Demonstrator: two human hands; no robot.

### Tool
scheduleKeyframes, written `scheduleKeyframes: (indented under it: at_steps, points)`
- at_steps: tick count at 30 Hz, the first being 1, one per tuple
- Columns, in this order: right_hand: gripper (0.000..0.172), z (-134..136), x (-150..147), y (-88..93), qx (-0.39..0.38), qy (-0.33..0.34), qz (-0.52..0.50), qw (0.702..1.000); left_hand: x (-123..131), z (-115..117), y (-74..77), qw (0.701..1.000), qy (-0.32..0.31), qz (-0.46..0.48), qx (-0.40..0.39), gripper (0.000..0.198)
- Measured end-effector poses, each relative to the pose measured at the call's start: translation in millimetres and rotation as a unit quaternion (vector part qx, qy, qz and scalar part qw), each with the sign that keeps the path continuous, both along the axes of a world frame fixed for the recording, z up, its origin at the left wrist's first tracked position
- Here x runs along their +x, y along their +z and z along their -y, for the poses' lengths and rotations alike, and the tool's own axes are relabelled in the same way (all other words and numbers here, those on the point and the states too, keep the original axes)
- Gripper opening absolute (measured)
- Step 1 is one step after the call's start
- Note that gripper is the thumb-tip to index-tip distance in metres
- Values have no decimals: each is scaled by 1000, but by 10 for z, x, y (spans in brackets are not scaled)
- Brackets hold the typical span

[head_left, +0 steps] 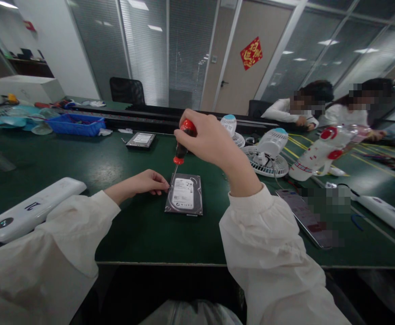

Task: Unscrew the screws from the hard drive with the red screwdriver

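A hard drive (183, 194) with a white label lies flat on the green table in front of me. My right hand (207, 135) is closed around the red and black handle of a screwdriver (180, 151), held nearly upright. The shaft points down to the drive's upper left edge; its exact contact point is too small to see. Beside that edge, my left hand (150, 182) has its fingers curled and thumb and index finger pinched, the fingertips at the drive's side. Whatever they pinch, if anything, cannot be made out. Farther back lies a second hard drive (141, 140).
Left are a white power bank-like device (34, 207) and a blue basket (77, 124). To the right stand white fans (268, 153), a white and red bottle (319, 153), a phone (305, 216) and a power strip (387, 214). Two people sit at the far right.
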State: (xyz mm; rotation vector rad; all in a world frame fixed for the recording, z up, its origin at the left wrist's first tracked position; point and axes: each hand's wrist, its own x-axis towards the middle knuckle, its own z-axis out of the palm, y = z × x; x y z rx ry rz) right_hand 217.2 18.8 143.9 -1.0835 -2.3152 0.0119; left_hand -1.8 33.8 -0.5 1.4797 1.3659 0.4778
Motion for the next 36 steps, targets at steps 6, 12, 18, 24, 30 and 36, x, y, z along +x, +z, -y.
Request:
scheduleKeyframes:
  at_steps: [6, 12, 18, 24, 30, 36]
  points:
    - [27, -19, 14, -2, 3, 10, -3, 1000, -8, -4, -12, 1000, -1, 0, 1, 32]
    - [21, -69, 41, -24, 14, 11, 3, 1000, -18, -13, -19, 1000, -1, -2, 0, 31]
    - [30, -62, 23, -38, 12, 3, 6, 1000, -6, -3, -3, 1000, -1, -1, 0, 29]
    - [19, -43, 2, -17, 14, -24, 14, 1000, -7, -4, 0, 1000, 0, -1, -2, 30]
    - [29, -57, -4, -23, 19, -31, 8, 999, 12, 8, 10, 1000, 5, -1, -2, 29]
    - [20, -57, 4, -35, 18, -28, 11, 999, 4, -1, -3, 1000, 4, -1, -3, 30]
